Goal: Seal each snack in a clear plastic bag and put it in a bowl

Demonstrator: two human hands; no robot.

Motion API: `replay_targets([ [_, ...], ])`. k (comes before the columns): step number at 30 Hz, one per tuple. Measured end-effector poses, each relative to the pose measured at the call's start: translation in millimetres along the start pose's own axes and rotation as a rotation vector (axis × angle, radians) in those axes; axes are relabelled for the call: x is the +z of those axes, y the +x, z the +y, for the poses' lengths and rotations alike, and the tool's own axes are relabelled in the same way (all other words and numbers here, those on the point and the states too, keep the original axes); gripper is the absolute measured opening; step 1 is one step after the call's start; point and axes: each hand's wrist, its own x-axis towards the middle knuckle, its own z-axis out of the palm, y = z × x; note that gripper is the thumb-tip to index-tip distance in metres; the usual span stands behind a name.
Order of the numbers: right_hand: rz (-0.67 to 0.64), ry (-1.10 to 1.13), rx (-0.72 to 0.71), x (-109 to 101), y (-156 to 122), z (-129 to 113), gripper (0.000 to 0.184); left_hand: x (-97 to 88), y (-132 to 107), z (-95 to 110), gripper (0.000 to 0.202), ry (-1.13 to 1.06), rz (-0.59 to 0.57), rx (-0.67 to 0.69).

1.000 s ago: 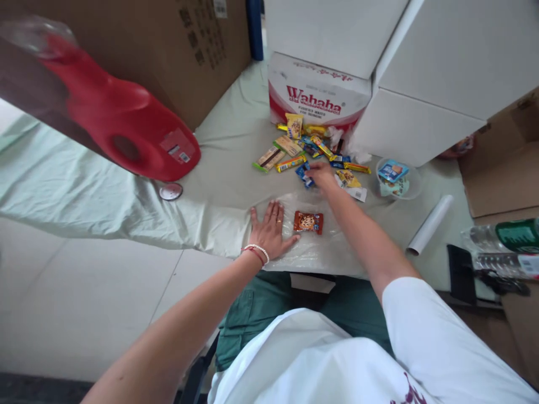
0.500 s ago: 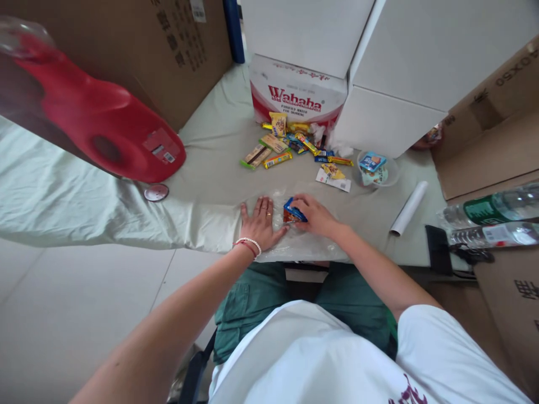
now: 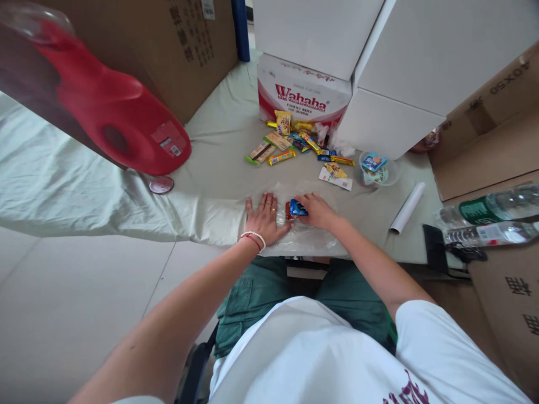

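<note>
In the head view, the left hand point(image 3: 266, 216) lay flat with its fingers spread on a clear plastic sheet point(image 3: 314, 242) at the near edge of the counter point(image 3: 219, 168). It gripped nothing and only pressed the film down. The right hand point(image 3: 319, 212) was curled, with its fingertips pinched on a blue packet point(image 3: 298, 209). That packet sat on the sheet between the two hands, touching or partly over a brown packet point(image 3: 288, 211) just beside the left thumb.

Farther back, a heap of snacks point(image 3: 295, 147) lay in front of a Wahaha box point(image 3: 301, 101). To the right were a clear bowl point(image 3: 376, 168) and a white roll point(image 3: 407, 207).

The film looked thin and wrinkled. By my judgement, the flat palm needed to bear down firmly so that the sheet did not slide or bunch. The blue packet was best lowered level, close against the brown one and well inside the sheet's edges, and let go only once it rested flat. Dragging it sideways risked shoving the brown packet or rucking the plastic toward the counter's edge.
</note>
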Motion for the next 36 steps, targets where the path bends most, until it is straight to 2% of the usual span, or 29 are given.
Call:
replay_targets([
  [3,-0.008,-0.076,-0.043,-3,-1,-5,0.058,0.7,0,0,0.105,0.008,0.001,-0.002],
  [7,-0.011,-0.103,-0.026,-9,-5,2,0.056,-0.6,0,1,0.107,0.011,0.003,-0.004],
  [12,0.074,-0.048,0.027,-18,-7,8,0.059,-2.8,-1,2,0.105,0.012,0.004,-0.007],
  [17,0.027,-0.056,-0.026,-7,-1,-6,0.056,-1.4,-1,2,0.108,0.013,0.013,-0.01],
  [23,0.077,0.085,-0.023,3,-5,2,0.078,-3.6,-2,-2,0.109,0.009,-0.027,0.026],
  [28,0.038,0.107,-0.026,-1,-6,10,0.057,-7.0,-1,-3,0.106,-0.017,-0.047,0.01],
  [32,0.035,0.073,-0.058,-2,-2,5,0.058,-4.8,-1,-2,0.1,-0.022,-0.029,-0.015],
  [36,0.016,0.011,-0.007,-2,-2,-1,0.053,-1.2,-3,3,0.098,-0.003,0.015,-0.057],
])
